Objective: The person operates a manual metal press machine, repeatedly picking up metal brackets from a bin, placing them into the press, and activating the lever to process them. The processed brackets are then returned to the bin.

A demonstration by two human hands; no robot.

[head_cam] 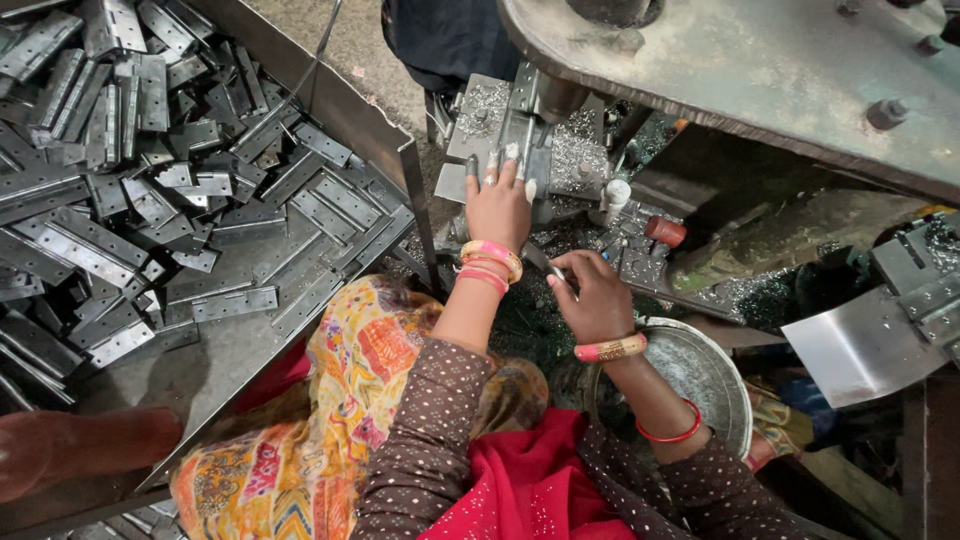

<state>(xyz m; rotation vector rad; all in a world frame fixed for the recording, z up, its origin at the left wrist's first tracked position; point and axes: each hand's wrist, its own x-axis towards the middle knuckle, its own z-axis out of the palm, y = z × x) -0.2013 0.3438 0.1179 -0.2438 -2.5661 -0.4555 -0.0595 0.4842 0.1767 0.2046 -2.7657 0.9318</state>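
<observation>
My left hand lies flat against the metal fixture of a press machine, fingers spread over a piece seated there. What sits under the palm is hidden. My right hand is lower and closer to me, its fingers pinched on a thin flat metal strip that points toward my left wrist. Both wrists carry pink and red bangles. Metal shavings cover the fixture around both hands.
A large sheet-metal tray on the left holds several grey metal hinges. A round metal bowl sits under my right forearm. The machine's heavy plate overhangs at top right. A bent steel sheet lies at right.
</observation>
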